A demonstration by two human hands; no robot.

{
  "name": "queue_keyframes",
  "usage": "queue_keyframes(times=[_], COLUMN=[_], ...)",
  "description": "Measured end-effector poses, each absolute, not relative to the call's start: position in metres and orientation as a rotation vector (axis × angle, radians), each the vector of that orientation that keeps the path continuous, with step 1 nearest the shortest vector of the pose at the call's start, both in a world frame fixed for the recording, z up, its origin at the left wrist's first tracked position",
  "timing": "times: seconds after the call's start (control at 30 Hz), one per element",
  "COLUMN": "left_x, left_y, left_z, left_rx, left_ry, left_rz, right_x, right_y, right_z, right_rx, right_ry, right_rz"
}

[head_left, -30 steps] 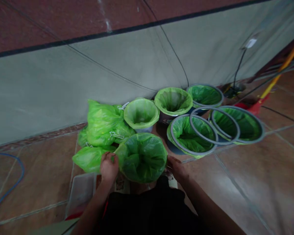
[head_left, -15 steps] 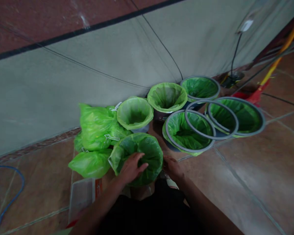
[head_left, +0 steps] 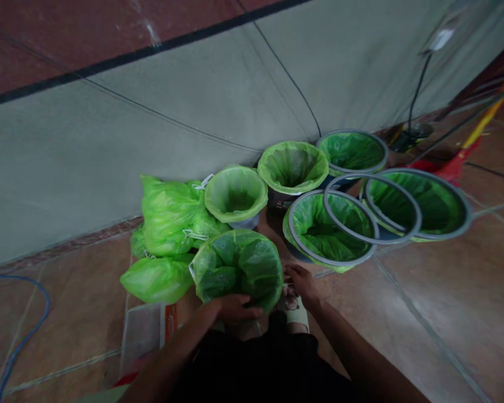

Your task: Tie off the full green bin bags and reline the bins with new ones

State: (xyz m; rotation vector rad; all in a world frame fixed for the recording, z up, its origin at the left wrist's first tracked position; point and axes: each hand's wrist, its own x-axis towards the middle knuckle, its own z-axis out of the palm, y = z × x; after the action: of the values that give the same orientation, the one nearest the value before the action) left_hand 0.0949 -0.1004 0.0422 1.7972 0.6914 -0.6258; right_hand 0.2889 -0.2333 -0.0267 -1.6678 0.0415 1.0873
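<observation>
A bin lined with a green bag (head_left: 260, 260) stands in front of me, the bag folded out over its rim. My left hand (head_left: 233, 308) is at the near rim, thumb and fingers apart. Just off the right side of that bin is my right hand (head_left: 301, 281), its fingers loosely bent and apart, with nothing visible in them. A paler lined bin (head_left: 235, 196) and a dark lined bin (head_left: 292, 168) stand behind. To the right, a lined bin with a grey ring (head_left: 304, 224) has a loose grey ring (head_left: 372, 238) lying across its top.
Several filled green bags (head_left: 162, 280) are piled on the left beside a clear plastic box (head_left: 143, 333). Two more ringed bins (head_left: 353, 151) stand at the right, near a red dustpan (head_left: 445, 168). A blue hose (head_left: 36, 330) lies on the tiles; a grey wall (head_left: 109, 151) runs behind.
My left hand has moved from inside the bin's mouth back to its near rim. The liner looks fuller and more spread. My right hand has come slightly away from the rim.
</observation>
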Motion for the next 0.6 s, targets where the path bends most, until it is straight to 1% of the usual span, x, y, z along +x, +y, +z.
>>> queue_keyframes(times=[0.1, 0.3, 0.43, 0.6], left_x=[0.109, 0.141, 0.155, 0.163], left_y=[-0.091, -0.084, -0.093, -0.099], left_z=[0.043, 0.038, 0.023, -0.008], left_rx=[1.897, 2.223, 2.268, 2.314], left_ry=[0.805, 0.995, 0.833, 0.638], left_rz=[-0.628, -0.447, -0.531, -0.618], right_x=[0.29, 0.288, 0.287, 0.283], right_y=[-0.23, -0.23, -0.231, -0.23], right_z=[-0.022, -0.014, -0.013, -0.015], right_rx=[-1.651, -1.747, -1.745, -1.692], right_ry=[-0.031, -0.096, -0.046, -0.069], right_rz=[1.091, 0.989, 1.059, 1.172])
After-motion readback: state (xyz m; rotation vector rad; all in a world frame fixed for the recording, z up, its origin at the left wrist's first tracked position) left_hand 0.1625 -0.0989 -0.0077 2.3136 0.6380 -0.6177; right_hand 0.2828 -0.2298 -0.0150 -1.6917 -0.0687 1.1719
